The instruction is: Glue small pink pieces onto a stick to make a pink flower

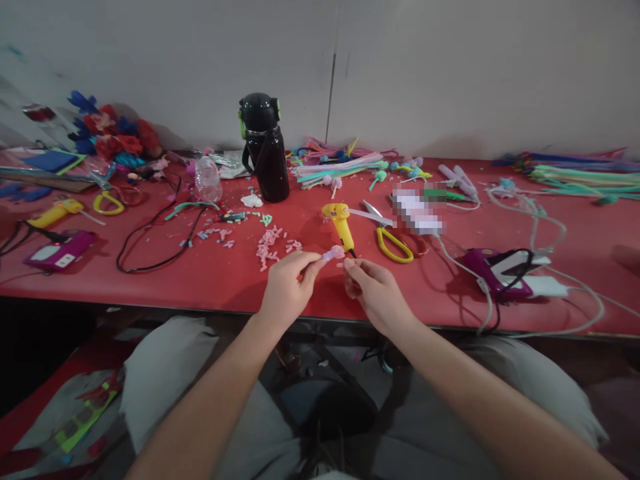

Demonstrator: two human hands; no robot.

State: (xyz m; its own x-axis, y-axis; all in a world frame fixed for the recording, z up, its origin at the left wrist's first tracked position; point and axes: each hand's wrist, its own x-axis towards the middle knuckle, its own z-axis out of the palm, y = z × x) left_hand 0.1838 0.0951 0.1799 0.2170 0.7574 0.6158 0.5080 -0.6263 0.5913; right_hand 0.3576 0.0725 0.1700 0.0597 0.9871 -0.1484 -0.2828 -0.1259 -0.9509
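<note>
My left hand (pixel 289 283) pinches a small fuzzy craft piece (pixel 337 252), with a pale purple stem and a rounded pink head pointing right. Just to its right, my right hand (pixel 373 290) has its thumb and fingers curled together; whatever may be between the fingertips is too small to tell. A yellow glue gun (pixel 345 233) lies right behind both hands, a clear glue stick jutting from its back end. Short pink fuzzy cuttings (pixel 269 247) are scattered on the red table (pixel 230 287) to the left of the glue gun.
Yellow-handled scissors (pixel 395 245) and a phone-like device (pixel 417 210), blurred out, lie at right. Cables run from a purple power box (pixel 495 273). A black bottle (pixel 267 157) stands behind, near bundles of pipe cleaners (pixel 343 170). Another glue gun (pixel 55 212) rests far left.
</note>
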